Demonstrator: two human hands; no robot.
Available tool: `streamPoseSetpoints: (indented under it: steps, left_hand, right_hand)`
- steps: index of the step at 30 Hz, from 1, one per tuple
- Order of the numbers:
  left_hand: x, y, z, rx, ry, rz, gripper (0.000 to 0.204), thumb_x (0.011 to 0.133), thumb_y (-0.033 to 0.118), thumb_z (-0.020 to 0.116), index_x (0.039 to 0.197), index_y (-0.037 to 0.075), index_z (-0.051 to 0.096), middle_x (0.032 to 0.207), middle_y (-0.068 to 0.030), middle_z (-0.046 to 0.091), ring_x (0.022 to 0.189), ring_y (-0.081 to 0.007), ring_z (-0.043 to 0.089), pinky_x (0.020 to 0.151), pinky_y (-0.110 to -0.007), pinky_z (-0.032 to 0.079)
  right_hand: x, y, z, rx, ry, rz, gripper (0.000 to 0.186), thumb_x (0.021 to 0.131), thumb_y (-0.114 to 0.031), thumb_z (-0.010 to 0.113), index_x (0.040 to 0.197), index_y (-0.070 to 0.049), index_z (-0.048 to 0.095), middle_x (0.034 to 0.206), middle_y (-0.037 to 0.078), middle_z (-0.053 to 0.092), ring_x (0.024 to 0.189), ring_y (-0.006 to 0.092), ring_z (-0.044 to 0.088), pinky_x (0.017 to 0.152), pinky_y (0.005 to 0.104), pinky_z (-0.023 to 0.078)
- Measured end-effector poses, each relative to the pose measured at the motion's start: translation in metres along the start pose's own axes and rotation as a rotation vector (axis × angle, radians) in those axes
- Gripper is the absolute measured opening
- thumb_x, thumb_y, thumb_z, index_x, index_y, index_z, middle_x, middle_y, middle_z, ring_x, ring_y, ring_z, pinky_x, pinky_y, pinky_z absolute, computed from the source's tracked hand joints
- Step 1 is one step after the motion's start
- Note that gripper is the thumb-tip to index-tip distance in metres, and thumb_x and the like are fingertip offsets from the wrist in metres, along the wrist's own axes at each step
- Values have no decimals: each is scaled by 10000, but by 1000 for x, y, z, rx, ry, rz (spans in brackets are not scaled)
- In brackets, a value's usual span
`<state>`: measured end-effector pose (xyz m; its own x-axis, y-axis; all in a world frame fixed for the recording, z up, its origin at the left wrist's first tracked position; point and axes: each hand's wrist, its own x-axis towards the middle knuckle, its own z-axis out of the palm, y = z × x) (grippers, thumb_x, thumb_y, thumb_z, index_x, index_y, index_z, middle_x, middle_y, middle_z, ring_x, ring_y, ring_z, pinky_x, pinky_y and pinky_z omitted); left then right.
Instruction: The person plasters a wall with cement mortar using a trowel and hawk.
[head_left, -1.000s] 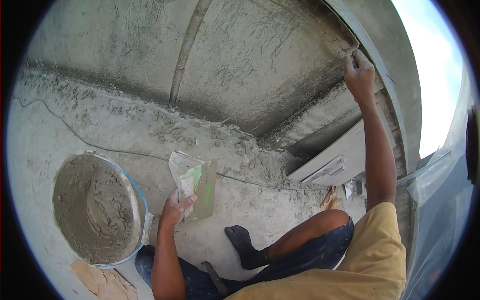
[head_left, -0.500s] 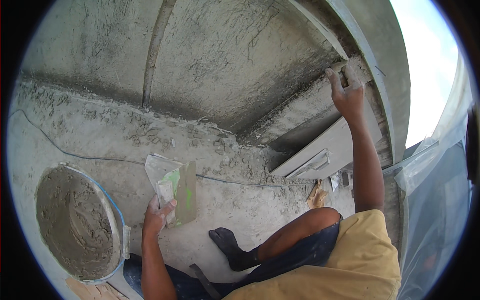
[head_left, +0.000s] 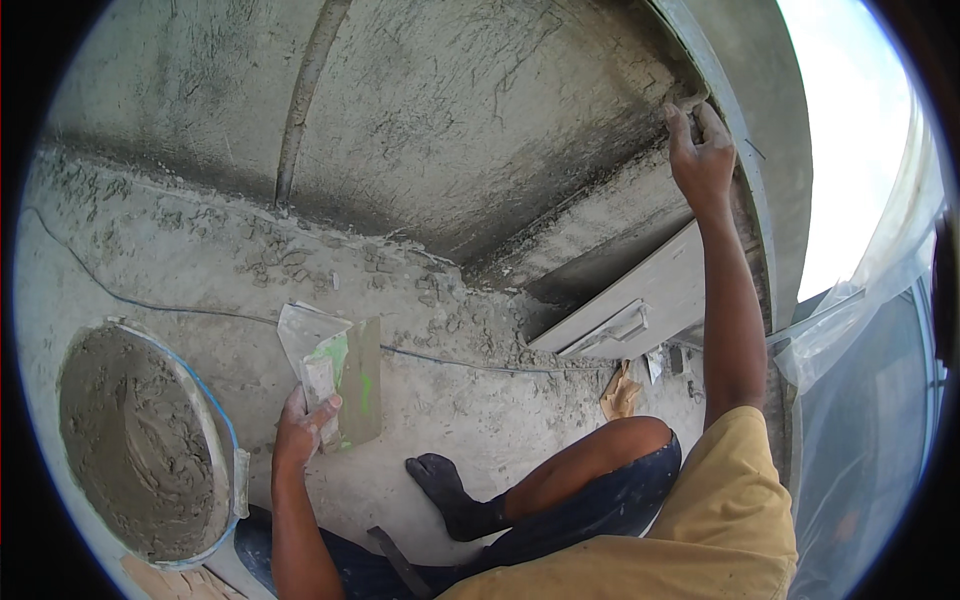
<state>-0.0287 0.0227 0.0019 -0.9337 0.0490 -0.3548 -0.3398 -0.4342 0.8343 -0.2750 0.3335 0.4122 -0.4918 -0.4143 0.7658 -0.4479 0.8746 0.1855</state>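
Observation:
My left hand (head_left: 304, 428) grips a plastering trowel (head_left: 362, 395) by its mortar-caked handle (head_left: 318, 378). The trowel's rectangular blade carries green marks, and a pale, flat, pointed piece (head_left: 308, 328) shows beside it; I cannot tell whether that is a second tool. Over at the upper right, my right hand (head_left: 704, 160) reaches up to the rim of the wall panel (head_left: 470, 110). Its thumb and fingers close around a small pale piece (head_left: 690, 101) at the rim, mostly hidden by the fingertips.
A bucket of wet mortar (head_left: 140, 450) stands at the left. A large flat board with a handle (head_left: 625, 325) leans below my right forearm. A cable (head_left: 470, 364) crosses the mortar-strewn floor. Brown paper (head_left: 621, 390) lies by my knee; plastic sheeting (head_left: 860, 400) hangs at the right.
My right hand has moved slightly up along the rim. A pale strip that ended at its fingers no longer stands apart from the rim. My left hand still holds the trowel.

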Motion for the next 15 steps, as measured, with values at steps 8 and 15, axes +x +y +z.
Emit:
streamPoseSetpoints:
  steps: [8,15]
  left_hand:
    - [0,0,2,-47,6,-8,534,839,237,717,1255,-40,531,1153,-116,627,1040,-200,583,942,-306,419]
    - [-5,13,4,-89,-10,10,547,838,231,716,1273,-36,520,1169,-116,618,1046,-202,580,950,-303,416]
  right_hand:
    - [16,-92,11,102,0,-269,192,839,-165,712,852,-9,600,603,120,561,485,250,530,510,342,437]
    - [-55,39,-11,-87,-90,63,257,867,-167,693,758,-14,517,578,117,501,473,266,474,492,366,401]
